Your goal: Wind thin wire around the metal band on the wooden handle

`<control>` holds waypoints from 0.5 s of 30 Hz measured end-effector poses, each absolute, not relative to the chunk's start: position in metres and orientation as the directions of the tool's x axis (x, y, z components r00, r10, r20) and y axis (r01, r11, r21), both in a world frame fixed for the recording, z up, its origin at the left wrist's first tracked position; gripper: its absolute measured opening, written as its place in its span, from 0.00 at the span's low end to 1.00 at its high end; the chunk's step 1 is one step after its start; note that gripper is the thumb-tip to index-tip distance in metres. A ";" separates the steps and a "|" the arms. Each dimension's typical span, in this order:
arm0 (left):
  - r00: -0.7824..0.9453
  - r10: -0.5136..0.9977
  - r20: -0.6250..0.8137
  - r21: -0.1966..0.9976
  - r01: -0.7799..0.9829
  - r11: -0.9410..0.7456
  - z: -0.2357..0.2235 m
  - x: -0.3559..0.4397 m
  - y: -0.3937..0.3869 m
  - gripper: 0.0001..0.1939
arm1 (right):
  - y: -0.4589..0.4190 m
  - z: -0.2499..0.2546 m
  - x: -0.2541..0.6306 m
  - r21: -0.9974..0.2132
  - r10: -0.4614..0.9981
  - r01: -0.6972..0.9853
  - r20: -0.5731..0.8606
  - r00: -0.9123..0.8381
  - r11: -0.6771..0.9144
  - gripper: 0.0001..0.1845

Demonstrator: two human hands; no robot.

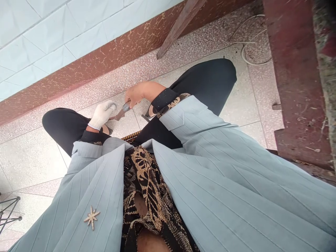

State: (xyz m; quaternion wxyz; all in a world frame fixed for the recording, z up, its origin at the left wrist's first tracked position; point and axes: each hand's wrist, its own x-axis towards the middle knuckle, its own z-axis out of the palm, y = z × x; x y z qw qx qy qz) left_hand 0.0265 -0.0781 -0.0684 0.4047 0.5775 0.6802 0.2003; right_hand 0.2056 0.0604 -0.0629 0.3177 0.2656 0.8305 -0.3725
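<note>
I look steeply down my own front at a terrazzo floor. My left hand [103, 114] wears a white knit glove and is curled, its fingertips touching the far end of a small dark tool [121, 112]. My bare right hand [134, 96] is closed round the near, ribbed metal end of the same tool. Both hands meet low between my knees, which are in black trousers. What kind of tool it is I cannot make out. My grey pinstriped jacket fills the lower frame.
A brown-speckled skirting and white wall tiles [52, 38] run across the top left. A slanted wooden beam [181, 24] leans at the top. A reddish wooden structure [296, 87] stands at right, white cable [249, 52] beside it. A black metal stand [10, 213] is at bottom left.
</note>
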 end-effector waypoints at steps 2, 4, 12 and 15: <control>-0.042 0.940 -0.337 0.733 0.615 0.290 -0.072 0.024 -0.077 0.08 | 0.060 -0.064 0.206 -0.488 0.124 0.678 -0.756 -0.643 0.550 0.06; -0.071 0.940 -0.333 0.737 0.602 0.306 -0.073 0.022 -0.076 0.08 | 0.060 -0.064 0.208 -0.534 0.102 0.691 -0.751 -0.652 0.487 0.07; -0.086 0.937 -0.338 0.789 0.517 0.332 -0.085 0.010 -0.074 0.10 | 0.074 -0.048 0.222 -0.813 -0.051 0.516 -0.547 -0.836 0.270 0.14; -0.083 0.932 -0.354 0.827 0.437 0.353 -0.092 0.009 -0.074 0.09 | 0.077 -0.042 0.228 -0.882 0.006 0.434 -0.440 -0.898 0.183 0.11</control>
